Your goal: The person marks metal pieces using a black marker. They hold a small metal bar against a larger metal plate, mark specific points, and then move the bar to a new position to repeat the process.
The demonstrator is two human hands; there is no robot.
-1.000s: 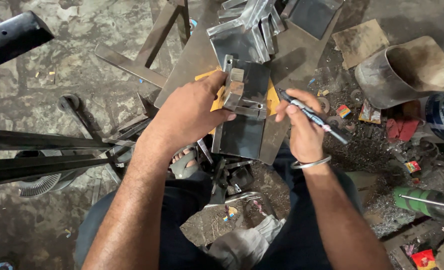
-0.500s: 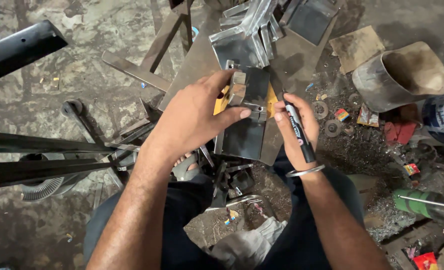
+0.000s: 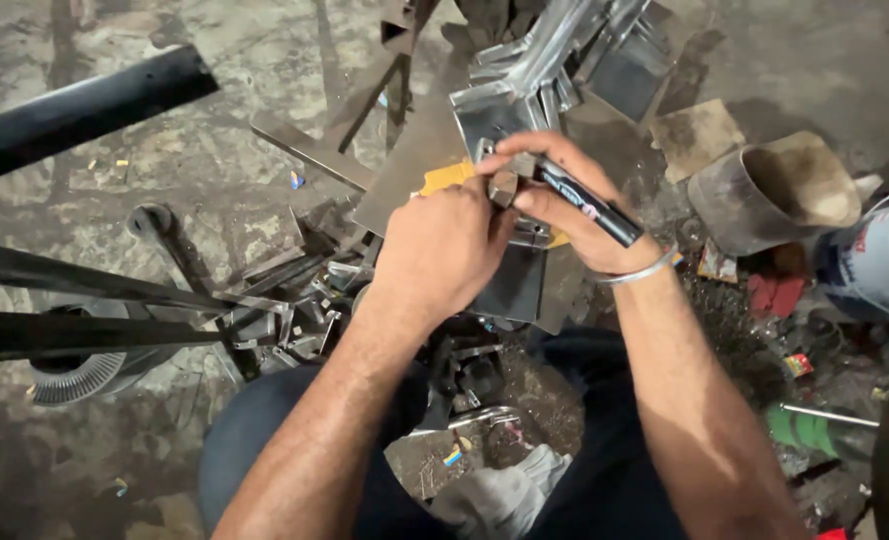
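Note:
My left hand (image 3: 442, 248) presses down on a dark metal plate (image 3: 512, 290) and a small metal block (image 3: 504, 186) that lie over a yellow piece (image 3: 446, 176). My right hand (image 3: 564, 205) grips a black marker pen (image 3: 589, 206), tip pointing to the block, its fingers curled over the block's top. A silver bangle (image 3: 636, 272) sits on the right wrist. The two hands touch above the plate, and most of the block is hidden by fingers.
Folded shiny metal brackets (image 3: 529, 70) are stacked just beyond the hands. A short rusty pipe section (image 3: 779, 195) lies to the right beside a white container (image 3: 879, 262). Black tubes (image 3: 74, 110) cross the left side. Scrap pieces (image 3: 294, 310) litter the concrete floor.
Both hands have come together over the block. The right hand swung the marker from pointing away to pointing inward at the block, and the left hand slid up onto it.

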